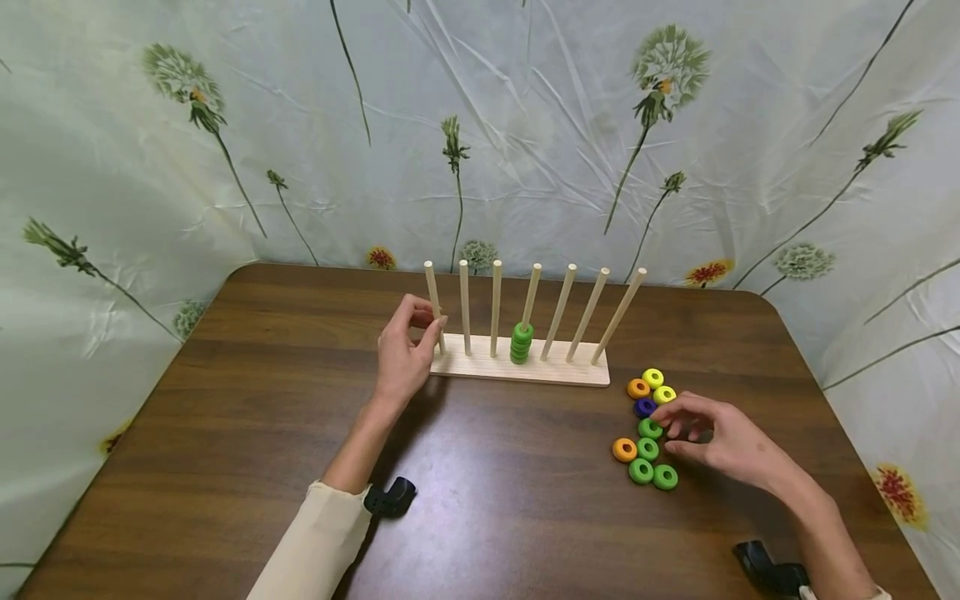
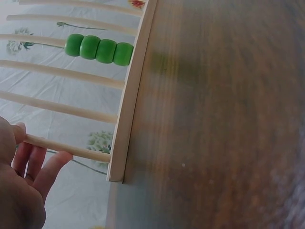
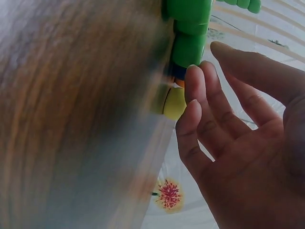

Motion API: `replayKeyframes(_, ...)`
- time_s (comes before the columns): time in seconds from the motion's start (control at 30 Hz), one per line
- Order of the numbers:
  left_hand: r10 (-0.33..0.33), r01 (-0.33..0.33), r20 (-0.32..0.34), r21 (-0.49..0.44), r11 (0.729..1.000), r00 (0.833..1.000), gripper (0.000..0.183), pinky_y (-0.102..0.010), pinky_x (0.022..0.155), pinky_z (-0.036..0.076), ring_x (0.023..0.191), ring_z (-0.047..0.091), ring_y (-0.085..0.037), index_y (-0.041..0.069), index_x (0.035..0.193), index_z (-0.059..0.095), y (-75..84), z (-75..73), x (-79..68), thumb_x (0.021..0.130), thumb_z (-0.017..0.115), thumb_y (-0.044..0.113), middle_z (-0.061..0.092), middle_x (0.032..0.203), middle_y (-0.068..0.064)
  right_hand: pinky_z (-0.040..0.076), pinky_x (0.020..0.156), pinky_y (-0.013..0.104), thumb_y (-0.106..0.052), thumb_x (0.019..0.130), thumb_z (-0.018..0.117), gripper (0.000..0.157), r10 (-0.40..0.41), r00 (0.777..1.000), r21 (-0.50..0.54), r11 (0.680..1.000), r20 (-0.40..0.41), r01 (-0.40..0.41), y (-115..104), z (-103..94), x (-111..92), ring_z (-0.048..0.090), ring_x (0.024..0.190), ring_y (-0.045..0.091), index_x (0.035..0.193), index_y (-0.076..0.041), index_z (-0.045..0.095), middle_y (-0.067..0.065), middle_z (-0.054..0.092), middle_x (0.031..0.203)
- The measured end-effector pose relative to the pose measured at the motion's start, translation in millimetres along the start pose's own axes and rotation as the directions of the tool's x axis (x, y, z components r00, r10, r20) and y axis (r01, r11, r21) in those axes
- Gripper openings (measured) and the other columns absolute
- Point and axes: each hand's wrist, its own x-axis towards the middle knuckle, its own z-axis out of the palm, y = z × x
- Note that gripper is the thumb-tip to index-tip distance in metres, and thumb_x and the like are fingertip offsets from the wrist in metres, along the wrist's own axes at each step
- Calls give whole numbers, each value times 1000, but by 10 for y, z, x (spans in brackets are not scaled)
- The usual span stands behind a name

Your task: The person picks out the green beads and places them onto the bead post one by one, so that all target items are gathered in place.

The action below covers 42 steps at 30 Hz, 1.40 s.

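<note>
Green rings [image 1: 521,345], four of them, sit stacked at the foot of the middle peg [image 1: 531,296] of a pale wooden rack [image 1: 562,371] with seven pegs. The left hand [image 1: 403,354] pinches the leftmost peg [image 1: 431,283] between thumb and fingers. Right of the rack, nine loose rings [image 1: 647,448], green, orange, yellow and dark blue, lie clustered on the brown counter [image 1: 487,500]. Beside them hovers the right hand [image 1: 735,437], thumb and fingers parted; fingertip contact cannot be told. Dandelion-printed fabric [image 1: 547,83] hangs behind.
</note>
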Motion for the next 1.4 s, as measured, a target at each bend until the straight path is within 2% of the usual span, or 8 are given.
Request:
replayKeyframes(0.17,3,-3,6,-2,1000,1000,15,-30,59,55,92,71,-28,6,104,63,-5,4,3,96,74,13,73,94,-16,53,70,22,-7,82,86,30,38,999,-34,999,-4,-38,11,-3,14,59,81,0,108,-14,72,-2,66,98)
replayKeyframes(0.4,-4,4,9,-6,1000,1000,14,-20,57,50,91,71,-27,6,104,63,-23,15,7,96,73,12,74,94,-16,52,66,22,-3,81,86,32,26,1000,-48,999,12,-25,29,44,24,57,79,-3,108,-12,70,-1,65,96)
replayKeyframes(0.63,-4,4,6,-15,1000,1000,13,-27,59,54,91,70,-26,6,104,63,-21,9,19,97,72,13,74,94,-17,52,66,24,-6,81,87,31,48,999,-40,998,9,-47,-7,73,100,59,79,-2,102,-13,65,-3,67,90)
replayKeyframes(0.87,-12,12,12,-4,1000,1000,13,-20,59,51,91,71,-25,6,104,63,-18,8,34,97,72,13,74,95,-15,51,66,23,-8,82,87,32,62,998,-44,997,5,-62,-34,87,150,58,79,-1,102,-11,62,-1,66,91)
replayKeyframes(1.07,-11,11,13,3,1000,1000,13,-20,59,50,92,71,-25,7,105,63,-2,15,36,97,72,14,74,95,-14,50,64,23,-7,84,85,31,42,999,-56,998,-15,-43,-37,96,163,58,77,0,102,-13,61,-2,65,88)
replayKeyframes(1.4,-25,25,14,5,1000,1000,14,-19,59,50,92,71,-26,7,105,64,-8,0,15,97,72,14,74,96,-15,55,68,23,-5,85,84,38,14,993,-69,997,-121,-23,-115,37,182,64,83,-2,118,-12,66,9,74,109)
